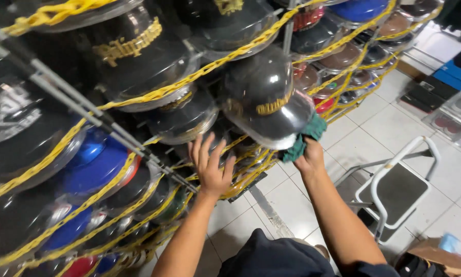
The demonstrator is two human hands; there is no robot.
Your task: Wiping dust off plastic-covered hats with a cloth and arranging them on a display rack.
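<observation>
The black cap in a clear dome cover (266,97) hangs on the rack with its gold lettering facing you. Your right hand (309,156), just below that cap's lower right edge, is closed around a green cloth (304,138) pressed against the cover. Your left hand (210,166) is spread open, fingers apart and holding nothing, lower left of the cap, before yellow plastic chain (153,95). A white step stool (399,187) stands lower right of it.
</observation>
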